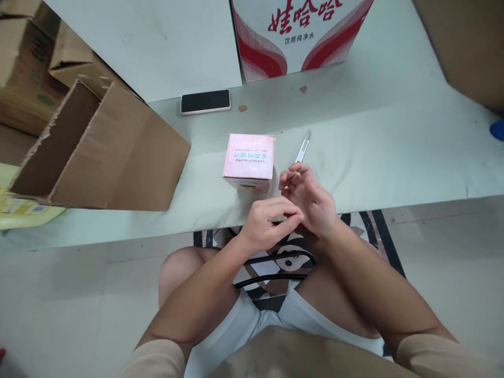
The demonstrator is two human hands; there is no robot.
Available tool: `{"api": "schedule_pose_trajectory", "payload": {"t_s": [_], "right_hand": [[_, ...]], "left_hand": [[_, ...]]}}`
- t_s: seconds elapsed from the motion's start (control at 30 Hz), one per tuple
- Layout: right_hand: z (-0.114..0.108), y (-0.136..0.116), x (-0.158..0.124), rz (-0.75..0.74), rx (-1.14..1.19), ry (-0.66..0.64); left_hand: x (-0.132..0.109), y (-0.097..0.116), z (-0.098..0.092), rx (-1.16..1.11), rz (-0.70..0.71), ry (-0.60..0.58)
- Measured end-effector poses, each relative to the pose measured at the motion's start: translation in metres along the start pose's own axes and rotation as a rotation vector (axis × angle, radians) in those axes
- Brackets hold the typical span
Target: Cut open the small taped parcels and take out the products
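My left hand (270,223) is closed in a pinch, its fingertips close to the base of the other palm; whatever they pinch is too small to make out. Just right of it, my right hand (311,199) is turned palm inward with loosely curled, parted fingers and nothing visible in it. A small pink box (251,157) with blue lettering stands on the table beyond my left hand. Past my right fingertips lies a slim metal-coloured cutter (303,146), its near end close to or behind the fingers.
A black-faced phone (205,101) lies at the back of the pale table (354,173). Behind stands a red and white carton (299,42). An open cardboard box (129,152) is at the left, and a brown carton (468,47) at the right. Two small brown scraps lie near the back.
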State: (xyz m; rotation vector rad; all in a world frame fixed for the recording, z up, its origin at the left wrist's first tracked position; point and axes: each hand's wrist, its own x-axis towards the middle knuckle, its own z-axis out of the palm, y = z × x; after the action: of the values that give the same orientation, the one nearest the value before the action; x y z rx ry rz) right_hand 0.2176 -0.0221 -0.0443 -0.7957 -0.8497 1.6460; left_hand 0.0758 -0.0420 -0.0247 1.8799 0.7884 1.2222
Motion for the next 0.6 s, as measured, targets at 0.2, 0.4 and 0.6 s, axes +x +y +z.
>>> {"api": "schedule_pose_trajectory", "payload": {"t_s": [0.2,0.4,0.6], "right_hand": [[-0.012,-0.004,0.014,-0.054,0.004,0.181],[-0.013,0.001,0.021,-0.057,-0.046,0.233],[-0.013,0.007,0.024,-0.075,-0.072,0.221]], "left_hand": [[-0.013,0.004,-0.019,-0.011,-0.055,-0.172],[-0.043,-0.004,-0.035,0.03,-0.199,-0.331],[-0.065,-0.007,-0.054,0.067,-0.349,-0.445]]}}
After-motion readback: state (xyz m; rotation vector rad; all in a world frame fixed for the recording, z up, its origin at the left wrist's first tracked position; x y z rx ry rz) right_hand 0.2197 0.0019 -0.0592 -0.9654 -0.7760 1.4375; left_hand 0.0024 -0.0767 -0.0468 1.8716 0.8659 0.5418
